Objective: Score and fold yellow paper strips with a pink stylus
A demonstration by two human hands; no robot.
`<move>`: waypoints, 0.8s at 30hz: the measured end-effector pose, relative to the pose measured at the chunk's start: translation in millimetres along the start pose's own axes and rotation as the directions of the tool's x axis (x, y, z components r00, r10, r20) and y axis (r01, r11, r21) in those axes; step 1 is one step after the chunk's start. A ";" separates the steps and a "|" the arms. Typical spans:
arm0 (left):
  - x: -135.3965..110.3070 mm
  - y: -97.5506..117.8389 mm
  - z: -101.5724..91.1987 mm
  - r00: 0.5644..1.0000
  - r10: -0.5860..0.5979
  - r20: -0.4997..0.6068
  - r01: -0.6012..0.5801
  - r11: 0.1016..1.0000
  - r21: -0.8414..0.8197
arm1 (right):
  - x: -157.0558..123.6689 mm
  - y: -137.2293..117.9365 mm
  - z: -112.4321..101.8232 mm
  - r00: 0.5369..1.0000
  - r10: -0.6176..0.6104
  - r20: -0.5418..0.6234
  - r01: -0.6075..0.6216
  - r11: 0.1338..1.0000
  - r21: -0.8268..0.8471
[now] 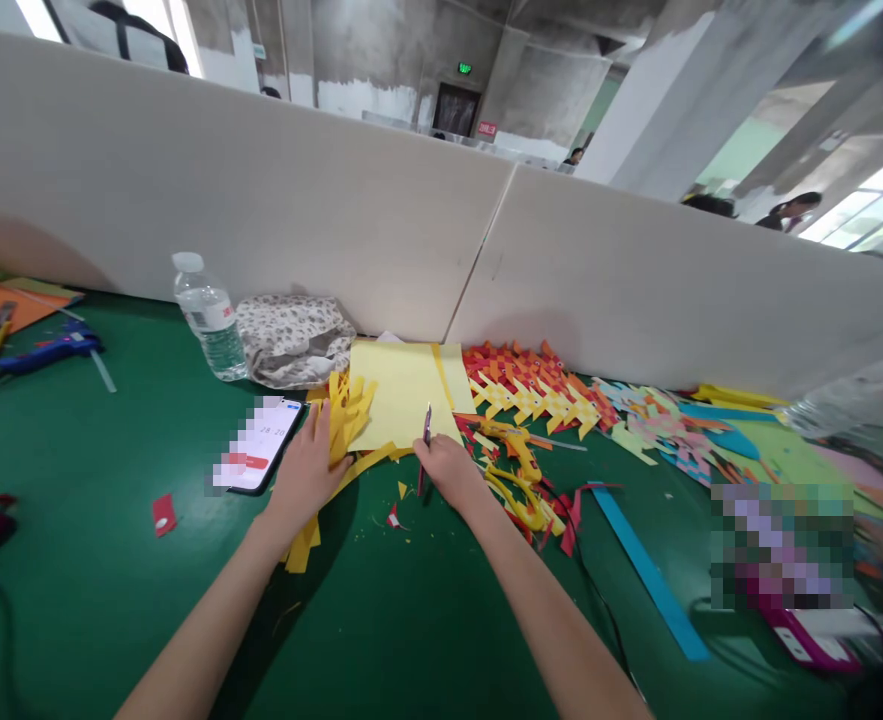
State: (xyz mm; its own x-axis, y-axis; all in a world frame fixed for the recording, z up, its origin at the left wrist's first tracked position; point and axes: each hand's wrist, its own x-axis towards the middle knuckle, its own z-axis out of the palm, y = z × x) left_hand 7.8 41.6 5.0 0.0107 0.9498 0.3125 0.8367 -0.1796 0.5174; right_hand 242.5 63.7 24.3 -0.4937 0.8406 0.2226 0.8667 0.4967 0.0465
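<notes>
My left hand [308, 468] rests against a bundle of yellow paper strips [352, 408], its fingers stretched out and the thumb apart. A pale yellow sheet [392, 385] lies in front of both hands, with a darker yellow strip [440, 374] across its right part. At the sheet's lower edge, my right hand [447, 468] is closed around a slim, dark pen-like tool [427, 424] with a shiny tip pointing away from me. Its exact kind is hard to make out. Just left of my left hand is a phone [270, 447] with a lit screen.
A water bottle [212, 325] and a patterned cloth [291, 345] stand by the white partition [321, 220]. On the right are red-and-yellow woven paper pieces [538, 385], a yellow glue gun [514, 442] with a black cord, and a blue strip [647, 570]. A blue glue gun [47, 347] lies left.
</notes>
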 end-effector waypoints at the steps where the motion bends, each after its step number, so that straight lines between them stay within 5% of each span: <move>1: 0.3 -0.7 -0.1 1.000 0.003 -0.009 -0.003 1.000 0.006 | 0.2 2.7 -0.1 0.999 0.041 -0.030 -0.041 0.999 0.008; 6: 1.0 -3.6 1.9 0.999 0.036 -0.033 -0.034 0.999 0.042 | 10.3 17.8 -11.1 0.927 0.303 -0.219 -0.289 0.952 0.097; 8: 0.0 -1.1 2.1 0.999 0.032 -0.041 -0.029 0.997 0.077 | 17.2 22.7 -21.6 0.839 0.412 -0.355 -0.339 0.907 0.251; 11: -2.9 6.2 0.5 0.999 0.039 0.008 -0.040 0.986 0.163 | 25.1 26.6 -39.4 0.753 0.447 -0.484 -0.266 0.878 0.397; 15: -4.4 11.3 -2.0 0.997 0.052 0.059 -0.067 0.960 0.272 | 24.7 23.6 -52.3 0.685 0.436 -0.584 -0.252 0.894 0.372; 20: -1.1 8.0 -2.2 0.998 0.054 -0.037 -0.044 0.972 0.231 | 3.1 6.3 -38.2 0.716 0.272 -0.643 -0.109 0.954 0.281; 24: -3.3 17.3 -9.1 0.986 0.095 -0.137 -0.092 0.995 0.027 | -27.5 -15.5 -18.1 0.750 0.198 -0.630 -0.035 0.964 0.262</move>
State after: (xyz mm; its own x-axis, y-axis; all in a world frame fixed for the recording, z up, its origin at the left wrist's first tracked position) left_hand 17.3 33.0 20.2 0.0148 0.8846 0.4661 0.8465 -0.2592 0.4650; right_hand 243.9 28.9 35.1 -0.1535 0.5933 0.7902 0.8342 0.5065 -0.2183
